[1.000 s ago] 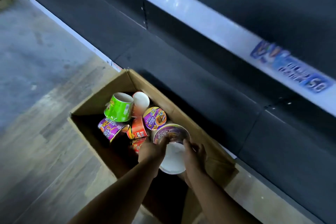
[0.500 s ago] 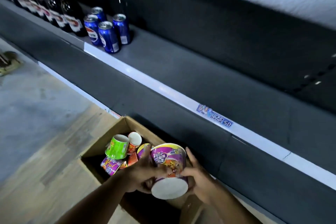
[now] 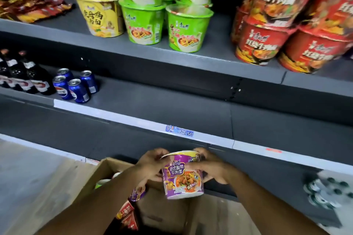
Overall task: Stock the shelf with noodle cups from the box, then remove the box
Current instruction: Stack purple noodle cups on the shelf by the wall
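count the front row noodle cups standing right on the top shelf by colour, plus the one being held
yellow cup: 1
green cups: 2
red cups: 2
purple cup, held by the left hand and right hand: 1
total: 6

Purple cup (image 3: 182, 175) with orange noodle picture; yellow (image 3: 102, 17), green (image 3: 188, 28), red cups (image 3: 259, 44) above; blue cans (image 3: 76, 87); brown box (image 3: 99, 175); grey shelf (image 3: 172, 105).
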